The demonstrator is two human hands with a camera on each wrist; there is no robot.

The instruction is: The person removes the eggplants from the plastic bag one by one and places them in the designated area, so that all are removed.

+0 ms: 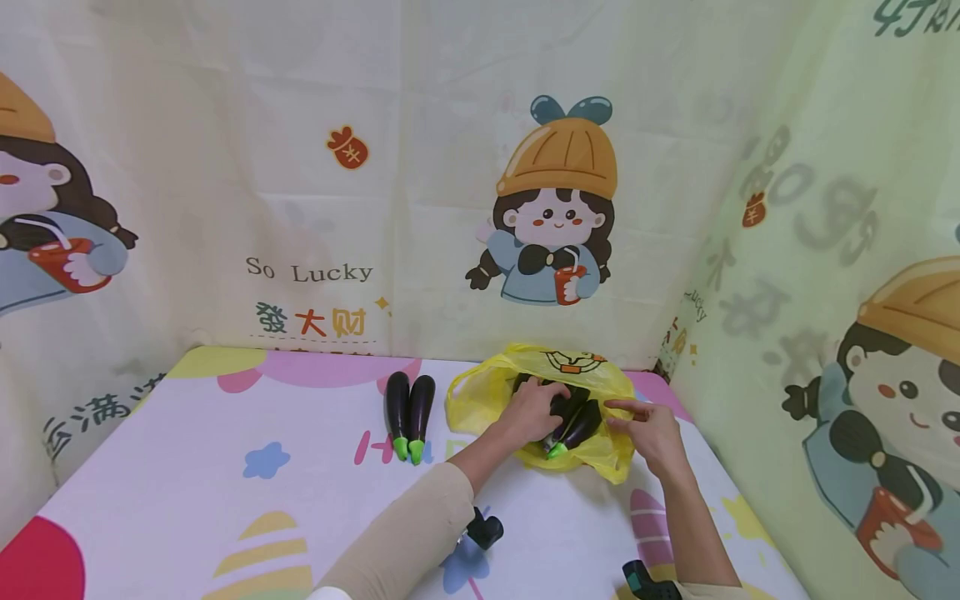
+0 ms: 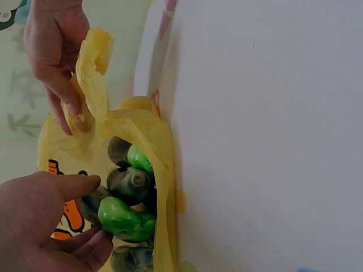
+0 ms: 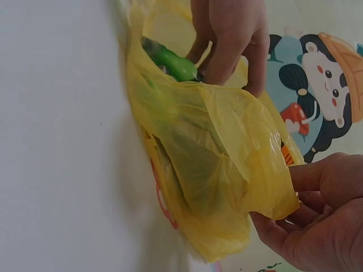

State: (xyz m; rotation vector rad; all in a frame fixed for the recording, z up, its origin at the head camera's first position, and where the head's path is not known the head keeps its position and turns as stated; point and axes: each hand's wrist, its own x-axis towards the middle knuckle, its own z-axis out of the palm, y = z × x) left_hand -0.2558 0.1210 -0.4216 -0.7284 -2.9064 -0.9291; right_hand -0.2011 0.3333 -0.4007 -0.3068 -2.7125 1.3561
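Observation:
A yellow plastic bag (image 1: 474, 398) lies on its side on the table, its mouth facing me. Several dark eggplants (image 1: 583, 425) are inside; green stem ends (image 2: 122, 218) show at the opening in the left wrist view. Reaching into the mouth, my left hand (image 1: 531, 410) has its thumb and fingers around an eggplant, whose far end is hidden in the bag. My right hand (image 1: 654, 435) pinches the right edge of the bag's mouth between thumb and fingers (image 3: 309, 177), keeping that side raised.
Two more eggplants (image 1: 409, 412) lie side by side left of the bag, stems toward me. The table (image 1: 180, 467) wears a white printed cloth. Curtains with cartoon figures (image 1: 555, 217) hang behind it and along the right side.

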